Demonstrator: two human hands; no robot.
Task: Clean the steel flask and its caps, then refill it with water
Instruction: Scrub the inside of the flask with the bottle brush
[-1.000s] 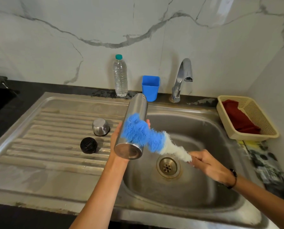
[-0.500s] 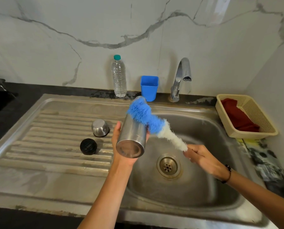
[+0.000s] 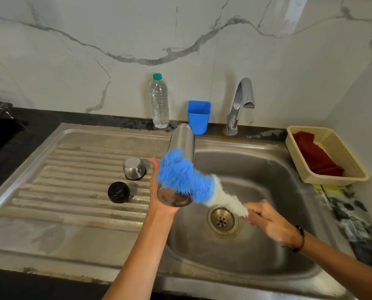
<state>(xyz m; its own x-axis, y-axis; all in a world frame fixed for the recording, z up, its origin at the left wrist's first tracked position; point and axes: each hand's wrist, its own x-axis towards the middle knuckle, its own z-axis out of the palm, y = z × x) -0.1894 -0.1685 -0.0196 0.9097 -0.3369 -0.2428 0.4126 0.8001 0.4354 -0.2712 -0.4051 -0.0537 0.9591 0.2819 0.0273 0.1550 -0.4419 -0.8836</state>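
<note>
Two hands over the sink (image 3: 267,267): left hand (image 3: 159,204) cups steel flask (image 3: 181,146) by its base, tilted over basin's left edge. Blue-white brush (image 3: 187,180) lies across flask's lower body, hiding it; handle buried in clenched right hand (image 3: 267,221). Steel cap (image 3: 134,168), black cap (image 3: 118,192) sit on drainboard.

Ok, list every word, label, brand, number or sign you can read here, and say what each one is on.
No text can be read.
Water bottle: clear, no label shows.
Flask: plain steel, no marking shows.
Black cap: raised ridges on top, no letters.
Steel cap: blank.
Blue cup: blank.
Basket and red cloth: no print shows.
Patterned patch by the sink: blurred shapes, no words made out.
</note>
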